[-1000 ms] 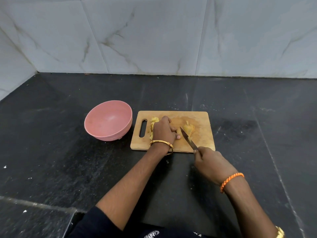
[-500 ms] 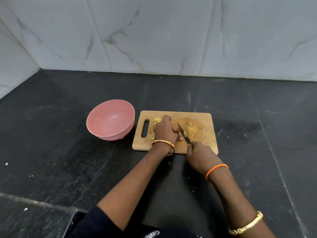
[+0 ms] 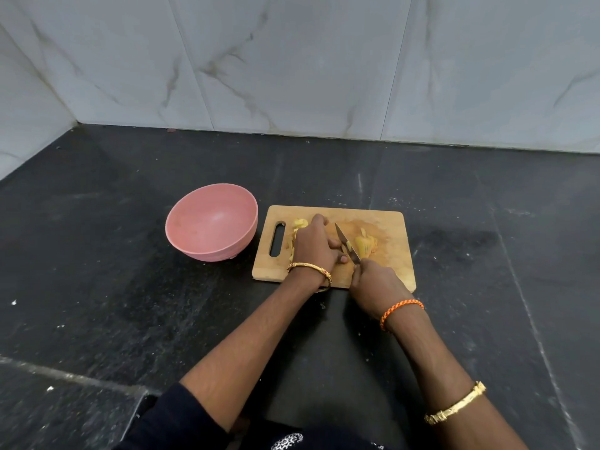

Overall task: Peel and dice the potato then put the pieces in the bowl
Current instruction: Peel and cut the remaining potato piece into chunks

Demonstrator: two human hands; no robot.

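A wooden cutting board (image 3: pixel 393 264) lies on the black counter. My left hand (image 3: pixel 313 246) presses down on a yellow potato piece at the board's middle, which is mostly hidden under my fingers. My right hand (image 3: pixel 376 280) grips a knife (image 3: pixel 346 242) whose blade slants up and to the left, right beside my left fingertips. Cut potato pieces (image 3: pixel 365 243) lie just right of the blade. More yellow pieces or peel (image 3: pixel 299 224) show left of my left hand. The pink bowl (image 3: pixel 181 222) stands empty to the left of the board.
The black stone counter (image 3: pixel 97 287) runs back to a white marble-tiled wall (image 3: pixel 292 76) that also turns along the left side. White specks dot the counter. My dark sleeve is at the bottom edge.
My right hand has moved forward and left, bringing the knife blade up against my left fingers. My left hand has stayed put on the potato.
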